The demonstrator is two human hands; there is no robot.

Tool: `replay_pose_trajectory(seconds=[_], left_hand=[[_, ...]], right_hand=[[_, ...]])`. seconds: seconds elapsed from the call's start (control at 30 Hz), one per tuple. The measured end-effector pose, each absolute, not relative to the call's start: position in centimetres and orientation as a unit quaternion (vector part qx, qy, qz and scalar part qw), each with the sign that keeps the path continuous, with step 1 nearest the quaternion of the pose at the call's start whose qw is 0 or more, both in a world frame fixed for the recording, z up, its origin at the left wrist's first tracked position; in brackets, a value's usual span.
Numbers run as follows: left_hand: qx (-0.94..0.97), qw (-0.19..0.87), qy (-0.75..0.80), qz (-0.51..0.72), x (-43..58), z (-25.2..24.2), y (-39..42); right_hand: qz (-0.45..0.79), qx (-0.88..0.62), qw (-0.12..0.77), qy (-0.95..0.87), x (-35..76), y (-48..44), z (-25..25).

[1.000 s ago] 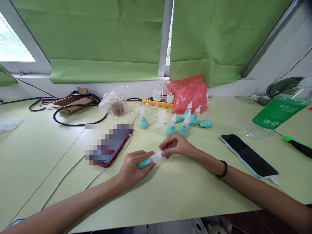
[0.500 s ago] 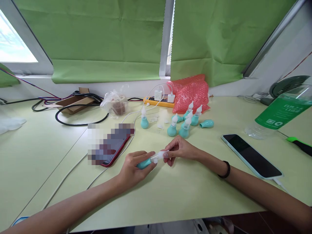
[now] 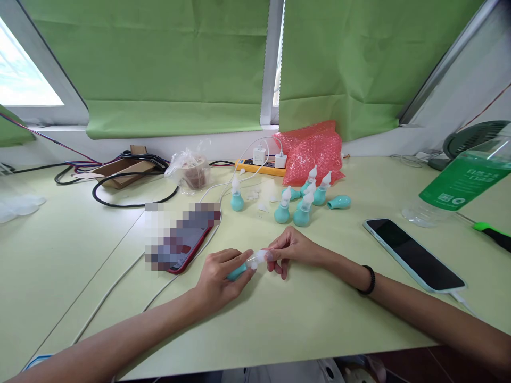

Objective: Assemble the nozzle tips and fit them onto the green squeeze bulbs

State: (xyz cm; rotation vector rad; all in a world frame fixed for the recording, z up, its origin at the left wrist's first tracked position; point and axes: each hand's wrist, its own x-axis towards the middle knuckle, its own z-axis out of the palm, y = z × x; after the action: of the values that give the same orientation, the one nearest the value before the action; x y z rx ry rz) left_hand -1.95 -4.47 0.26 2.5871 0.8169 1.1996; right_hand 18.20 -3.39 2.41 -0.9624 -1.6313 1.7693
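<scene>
Head view, from the left: a white crumpled thing (image 3: 19,207) lies at the edge of the pale worktop (image 3: 339,319), then a cardboard box (image 3: 128,173) with black cables (image 3: 149,159) looped over and around it, and a brown tub (image 3: 194,175) in clear plastic. Nearer stands out a red-cased phone (image 3: 191,242), its screen blurred over. Just right of this phone, the left hand (image 3: 225,274) is closed around a teal bulb (image 3: 237,272), whose clear tip (image 3: 254,260) points right, towards the other hand. Beyond, a single tipped bulb (image 3: 237,201) stands upright, with small clear pieces (image 3: 253,195) beside it and a yellow power strip (image 3: 259,168) behind. The right hand (image 3: 289,249) has thumb and forefinger pinched on the end of the clear tip, its remaining fingers loosely curled. Past it is a cluster of tipped bulbs (image 3: 302,214), with a red bubble-wrap pouch (image 3: 311,154) behind them and a loose teal bulb (image 3: 339,202) on its side. Further right lie a dark-screened phone (image 3: 413,255), a tilted green-labelled bottle (image 3: 465,178) and a green-and-black handle (image 3: 495,235).
</scene>
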Motion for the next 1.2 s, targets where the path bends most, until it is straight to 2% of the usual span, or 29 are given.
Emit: replay_pose_trajectory(seconds=[0.43,0.63,0.8,1.0,1.07,1.2], left_hand=[[0.875,0.073,0.255,0.405,-2.0,0.3,-4.5],[0.876,0.092,0.257,0.398,-1.9,0.3,-4.4],[0.860,0.153,0.330,0.357,-1.7,0.9,-4.3],[0.818,0.150,0.350,0.432,-1.8,1.5,-4.4],[0.817,0.124,0.336,0.452,-1.8,1.5,-4.7],[0.838,0.100,0.284,0.454,-2.0,1.4,-5.2]], right_hand=[[0.673,-0.348,0.264,-0.597,18.2,-3.3,2.2],[0.633,-0.357,0.265,-0.633,18.4,-3.4,2.5],[0.581,-0.381,0.330,-0.639,18.0,-3.3,3.3],[0.415,-0.423,0.453,-0.666,17.1,-2.1,7.2],[0.326,-0.421,0.456,-0.713,16.7,-1.1,8.6],[0.176,-0.405,0.409,-0.799,15.3,1.2,10.0]])
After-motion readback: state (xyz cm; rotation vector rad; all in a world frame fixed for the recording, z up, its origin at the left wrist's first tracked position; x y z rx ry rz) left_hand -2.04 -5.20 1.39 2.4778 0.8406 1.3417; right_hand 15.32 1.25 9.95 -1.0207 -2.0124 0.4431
